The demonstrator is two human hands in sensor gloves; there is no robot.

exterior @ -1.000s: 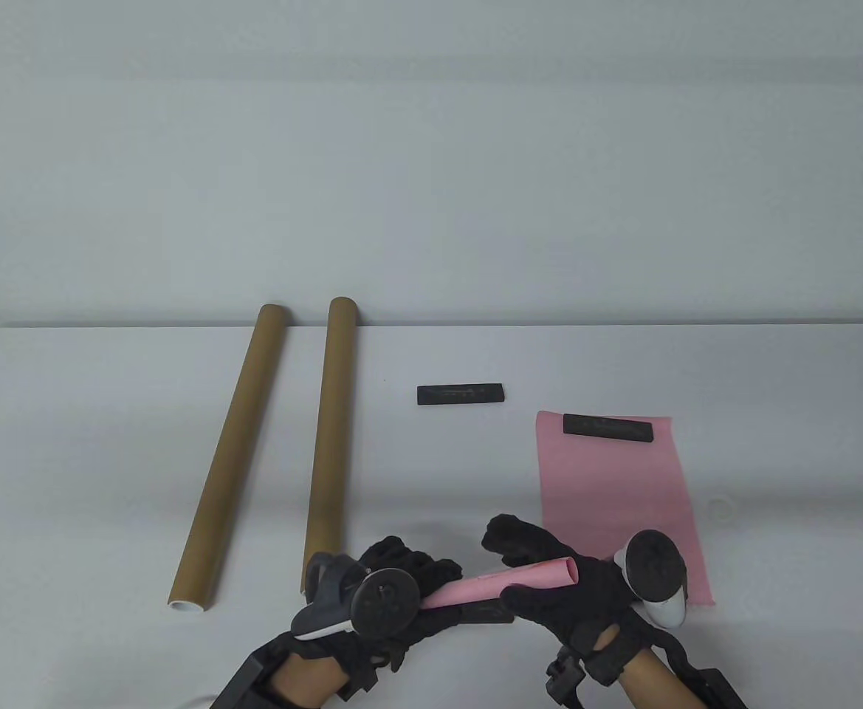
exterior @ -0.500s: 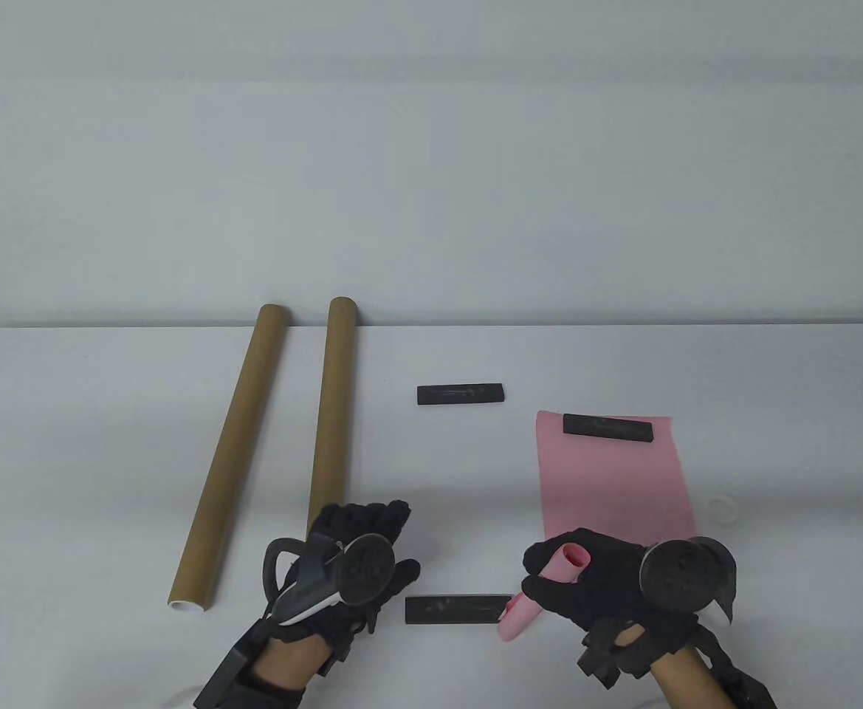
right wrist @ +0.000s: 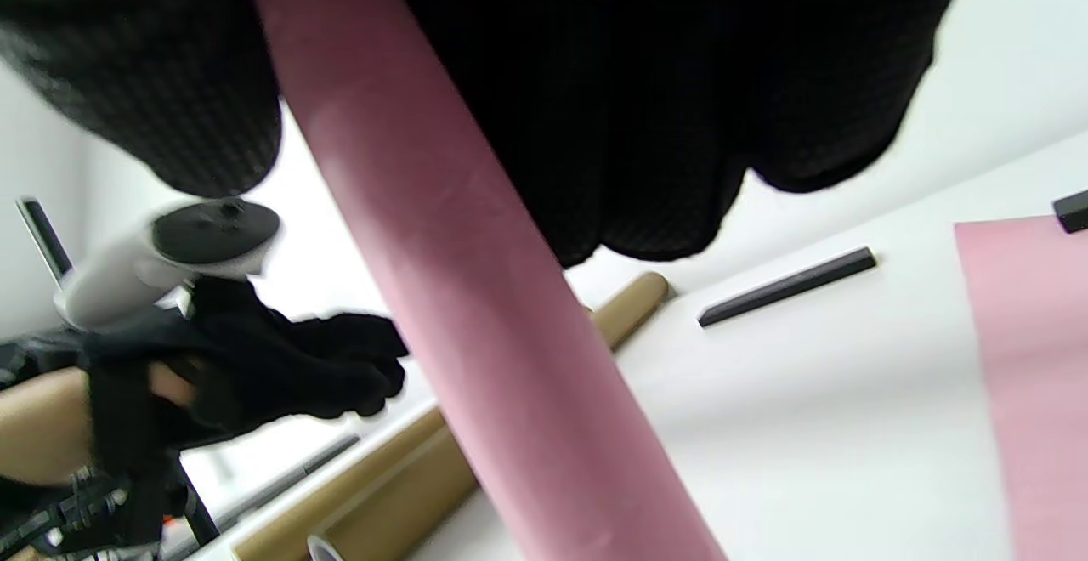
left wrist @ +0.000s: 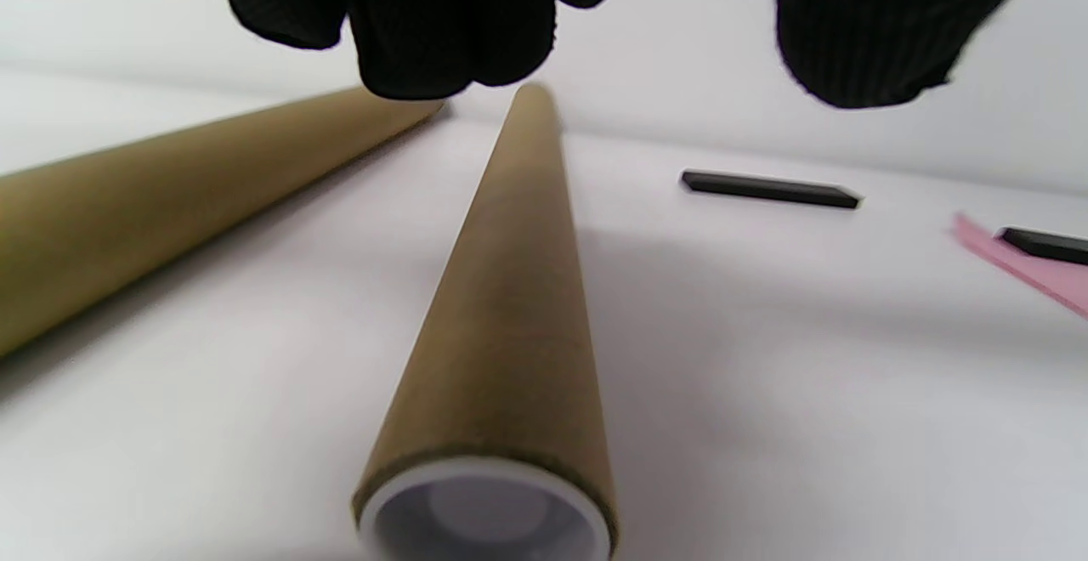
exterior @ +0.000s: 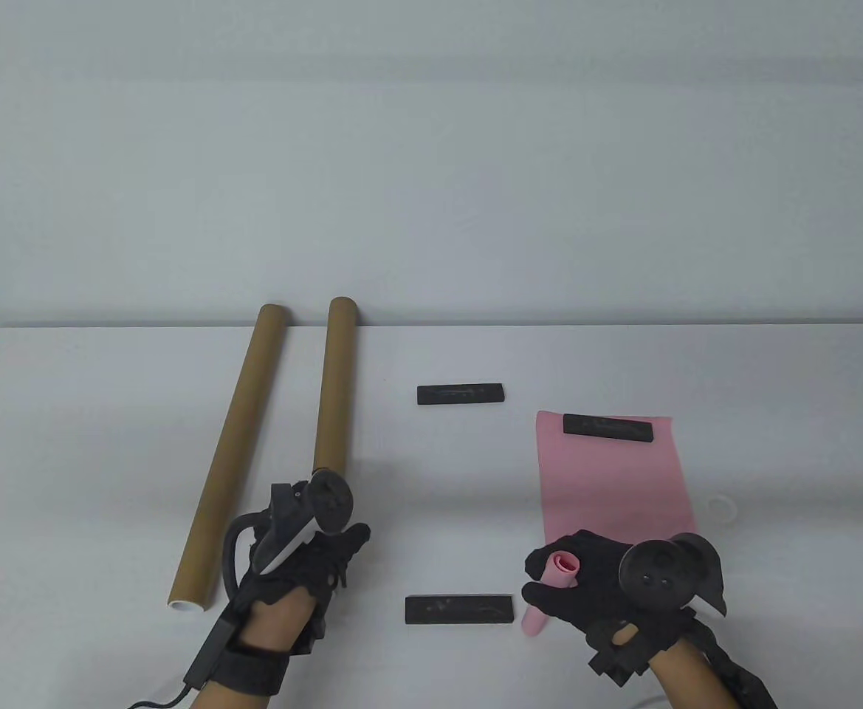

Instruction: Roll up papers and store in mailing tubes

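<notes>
Table view: my right hand [exterior: 593, 583] grips the smooth pink roll [exterior: 551, 591] near upright, its open end up. My left hand [exterior: 305, 557] hangs loose-fingered over the brown cardboard tube [exterior: 331, 391], which lies pointing away.

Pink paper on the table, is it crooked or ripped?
No. The flat pink sheet lies smooth, a black bar resting on its far edge. The right hand grips the rolled pink paper, which looks tidy. Nothing stands out.
</notes>
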